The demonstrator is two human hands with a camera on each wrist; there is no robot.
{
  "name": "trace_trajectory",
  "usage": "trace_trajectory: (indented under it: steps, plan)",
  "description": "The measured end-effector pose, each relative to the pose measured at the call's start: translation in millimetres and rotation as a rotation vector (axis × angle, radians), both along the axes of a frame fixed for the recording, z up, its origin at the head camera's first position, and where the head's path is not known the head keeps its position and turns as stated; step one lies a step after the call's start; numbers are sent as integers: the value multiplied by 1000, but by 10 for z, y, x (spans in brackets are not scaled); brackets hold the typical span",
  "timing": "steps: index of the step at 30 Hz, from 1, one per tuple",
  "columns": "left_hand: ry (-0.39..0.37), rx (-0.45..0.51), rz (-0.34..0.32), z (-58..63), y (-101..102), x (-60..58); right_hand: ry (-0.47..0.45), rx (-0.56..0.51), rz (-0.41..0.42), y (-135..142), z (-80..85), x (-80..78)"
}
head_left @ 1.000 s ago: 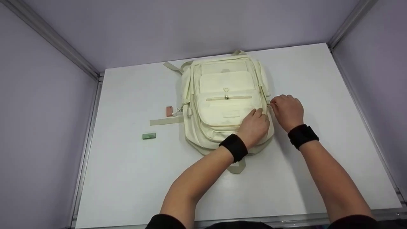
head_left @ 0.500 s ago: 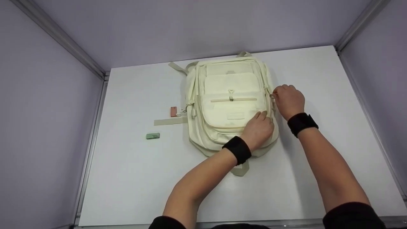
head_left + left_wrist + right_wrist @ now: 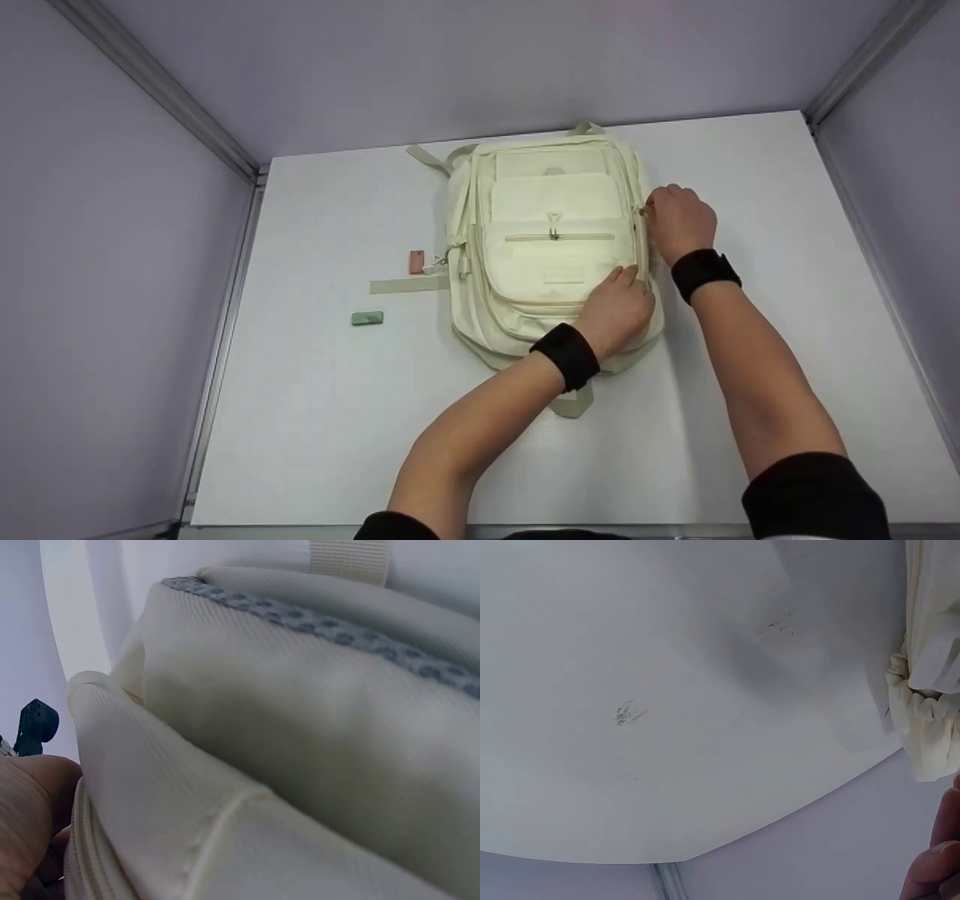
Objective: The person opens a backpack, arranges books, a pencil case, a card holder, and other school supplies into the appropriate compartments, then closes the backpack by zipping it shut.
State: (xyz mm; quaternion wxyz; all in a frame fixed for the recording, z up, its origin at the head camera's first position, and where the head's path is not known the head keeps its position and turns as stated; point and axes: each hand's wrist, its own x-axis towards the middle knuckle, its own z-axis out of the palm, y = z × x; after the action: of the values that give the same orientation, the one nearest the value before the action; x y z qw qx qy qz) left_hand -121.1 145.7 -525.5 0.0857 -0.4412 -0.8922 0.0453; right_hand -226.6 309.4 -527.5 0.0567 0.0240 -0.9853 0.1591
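A cream backpack [image 3: 559,196] lies front side up on the white table, its top toward the back wall. My left hand [image 3: 619,306] grips the backpack at the lower right of its front. In the left wrist view, curled fingers of this hand [image 3: 30,817] hold the fabric beside a zipper [image 3: 94,859]. Higher up on the right side, my right hand [image 3: 681,221] pinches a small zipper pull [image 3: 643,211]. The right wrist view catches only its fingertips [image 3: 934,862], below a gathered cream pocket edge [image 3: 915,709].
Left of the backpack lie a small green block [image 3: 367,319] and a small reddish block [image 3: 417,262]. A strap [image 3: 409,286] sticks out leftward between them. Pale wall panels [image 3: 450,67] enclose the table [image 3: 315,420] at the back and sides.
My right hand has moved up along the backpack's right side with the zipper pull. The left hand keeps its hold at the lower right. The whole view has shifted slightly.
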Motion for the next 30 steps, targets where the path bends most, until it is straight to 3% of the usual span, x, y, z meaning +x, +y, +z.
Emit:
trace_trajectory:
  steps: [14,21,26,30]
  plan:
    - [11,16,-6,11,-1,3,-1,-24,-13,6,7,9]
    - [2,42,-26,92,-104,8,-20,-82,-54,64,-39,73]
    - [30,96,32,164,-301,-8,-1,-95,-83,153,-74,168]
    - [18,126,90,201,-490,-55,77,-142,-33,158,-89,234]
